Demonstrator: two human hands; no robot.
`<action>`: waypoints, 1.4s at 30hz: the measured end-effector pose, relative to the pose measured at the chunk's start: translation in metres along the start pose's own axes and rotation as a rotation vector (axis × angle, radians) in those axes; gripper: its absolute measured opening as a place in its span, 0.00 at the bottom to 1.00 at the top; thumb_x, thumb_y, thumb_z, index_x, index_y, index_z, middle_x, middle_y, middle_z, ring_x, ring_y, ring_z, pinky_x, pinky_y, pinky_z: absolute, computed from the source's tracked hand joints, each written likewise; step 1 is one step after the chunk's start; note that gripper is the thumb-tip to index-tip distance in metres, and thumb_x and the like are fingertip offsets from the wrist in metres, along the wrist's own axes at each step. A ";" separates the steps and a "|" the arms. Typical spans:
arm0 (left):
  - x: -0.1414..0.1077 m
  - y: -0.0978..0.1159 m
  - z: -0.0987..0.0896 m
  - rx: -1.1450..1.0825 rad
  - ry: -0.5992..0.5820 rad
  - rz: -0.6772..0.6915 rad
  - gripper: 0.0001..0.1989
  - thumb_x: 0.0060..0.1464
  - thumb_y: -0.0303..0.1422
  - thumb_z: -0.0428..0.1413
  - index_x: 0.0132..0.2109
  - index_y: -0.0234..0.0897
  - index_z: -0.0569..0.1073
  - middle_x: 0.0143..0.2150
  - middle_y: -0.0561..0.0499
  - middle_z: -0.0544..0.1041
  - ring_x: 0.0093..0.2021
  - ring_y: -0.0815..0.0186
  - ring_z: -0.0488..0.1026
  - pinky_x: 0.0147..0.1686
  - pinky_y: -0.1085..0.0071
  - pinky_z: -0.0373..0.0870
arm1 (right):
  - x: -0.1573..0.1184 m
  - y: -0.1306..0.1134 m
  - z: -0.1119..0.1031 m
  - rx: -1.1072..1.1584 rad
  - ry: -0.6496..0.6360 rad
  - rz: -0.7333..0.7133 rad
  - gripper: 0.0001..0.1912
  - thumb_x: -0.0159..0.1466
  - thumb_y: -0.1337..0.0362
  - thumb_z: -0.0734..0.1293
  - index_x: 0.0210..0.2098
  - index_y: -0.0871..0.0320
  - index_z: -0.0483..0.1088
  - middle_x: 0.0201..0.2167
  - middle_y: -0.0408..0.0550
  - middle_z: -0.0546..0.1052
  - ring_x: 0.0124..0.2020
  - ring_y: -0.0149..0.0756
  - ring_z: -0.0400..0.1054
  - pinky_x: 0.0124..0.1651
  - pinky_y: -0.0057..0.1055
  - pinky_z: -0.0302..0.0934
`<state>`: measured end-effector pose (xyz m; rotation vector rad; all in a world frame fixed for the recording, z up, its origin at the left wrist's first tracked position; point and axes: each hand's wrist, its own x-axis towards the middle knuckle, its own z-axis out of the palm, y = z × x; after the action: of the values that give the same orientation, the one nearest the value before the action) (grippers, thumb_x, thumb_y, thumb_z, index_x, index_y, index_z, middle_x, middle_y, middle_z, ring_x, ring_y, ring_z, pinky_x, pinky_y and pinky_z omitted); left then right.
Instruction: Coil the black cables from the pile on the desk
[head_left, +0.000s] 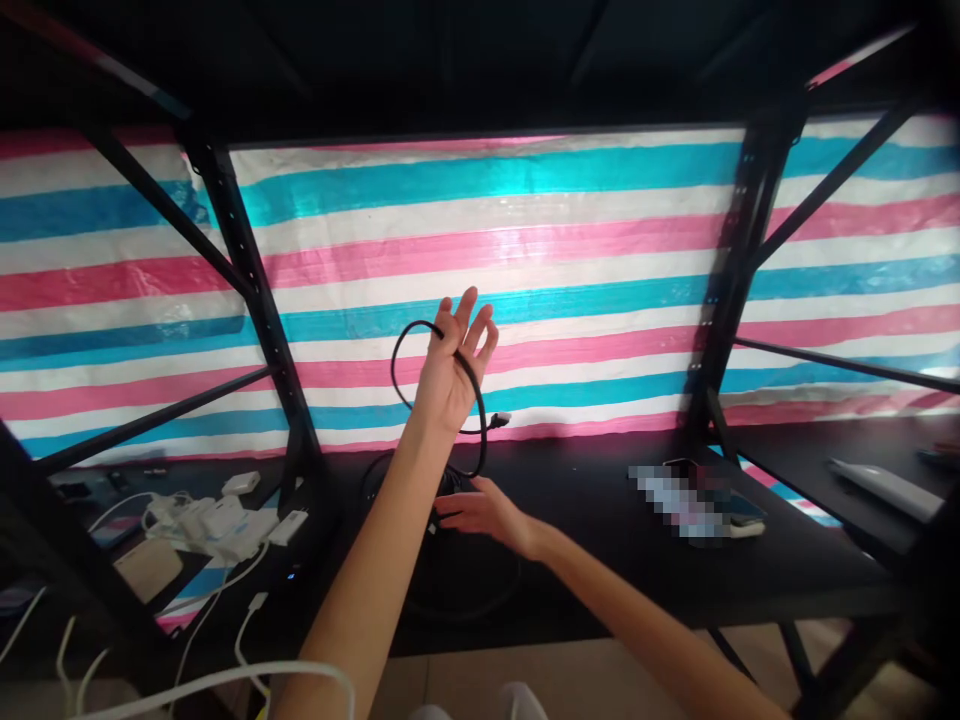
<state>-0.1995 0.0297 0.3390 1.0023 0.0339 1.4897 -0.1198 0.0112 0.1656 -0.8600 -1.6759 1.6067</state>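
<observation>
My left hand (454, 375) is raised above the black shelf, with the thumb and index finger closed on a black cable (480, 400). The cable makes a loop to the left of the hand and hangs down on its right. One dark connector (500, 420) sticks out to the right of the hanging part. Lower down, my right hand (484, 515) reaches in from the right, its fingers stretched out against a dark coiled bundle (448, 485) on the shelf. My left forearm hides part of that bundle.
White chargers and cables (217, 520) lie in a pile on the left. Phone-like devices (742, 510) lie on the right, partly pixelated. Black rack posts (247, 270) flank the bay, a dark shelf (480, 70) hangs overhead, and a striped sheet (585, 260) covers the back.
</observation>
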 end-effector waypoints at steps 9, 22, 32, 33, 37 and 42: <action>0.022 0.003 0.007 0.135 -0.133 0.225 0.16 0.66 0.32 0.39 0.58 0.47 0.60 0.62 0.55 0.64 0.62 0.64 0.60 0.60 0.63 0.58 | 0.040 -0.028 0.096 0.987 -0.383 0.058 0.35 0.58 0.37 0.52 0.45 0.60 0.67 0.41 0.58 0.76 0.44 0.53 0.70 0.49 0.49 0.58; 0.022 0.051 -0.053 0.420 0.017 0.266 0.19 0.64 0.42 0.40 0.60 0.48 0.59 0.58 0.49 0.70 0.57 0.64 0.67 0.55 0.64 0.62 | -0.028 -0.064 0.031 -0.119 -0.015 0.020 0.22 0.54 0.47 0.69 0.38 0.59 0.77 0.23 0.41 0.67 0.19 0.21 0.52 0.19 0.21 0.40; -0.038 0.109 -0.167 0.799 0.491 0.035 0.19 0.58 0.40 0.46 0.53 0.41 0.68 0.50 0.46 0.76 0.45 0.62 0.73 0.48 0.65 0.62 | -0.090 -0.119 -0.101 -0.395 0.957 -0.403 0.21 0.45 0.45 0.73 0.26 0.57 0.78 0.26 0.49 0.77 0.33 0.43 0.69 0.38 0.38 0.61; -0.047 0.107 -0.176 0.851 0.509 -0.038 0.20 0.57 0.42 0.47 0.53 0.40 0.69 0.48 0.46 0.77 0.44 0.61 0.74 0.46 0.65 0.62 | -0.092 -0.121 -0.105 -0.404 1.018 -0.420 0.22 0.46 0.43 0.72 0.26 0.57 0.78 0.26 0.50 0.77 0.33 0.44 0.69 0.39 0.39 0.60; -0.076 0.078 -0.187 0.844 0.408 -0.487 0.32 0.54 0.55 0.42 0.52 0.34 0.70 0.42 0.41 0.79 0.41 0.56 0.75 0.39 0.66 0.64 | -0.084 -0.130 -0.090 -0.470 0.973 -0.508 0.23 0.51 0.43 0.68 0.26 0.58 0.76 0.25 0.48 0.74 0.32 0.40 0.66 0.36 0.35 0.59; -0.106 0.025 -0.179 0.788 0.221 -0.822 0.42 0.51 0.62 0.33 0.52 0.34 0.70 0.44 0.39 0.78 0.39 0.57 0.75 0.35 0.67 0.64 | -0.056 -0.152 -0.067 -0.574 0.815 -0.688 0.21 0.62 0.47 0.60 0.24 0.57 0.68 0.24 0.45 0.67 0.29 0.33 0.61 0.31 0.29 0.54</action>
<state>-0.3413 0.0315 0.1846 1.2089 1.1279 0.7874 -0.0361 -0.0014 0.3186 -0.8866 -1.5439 0.2299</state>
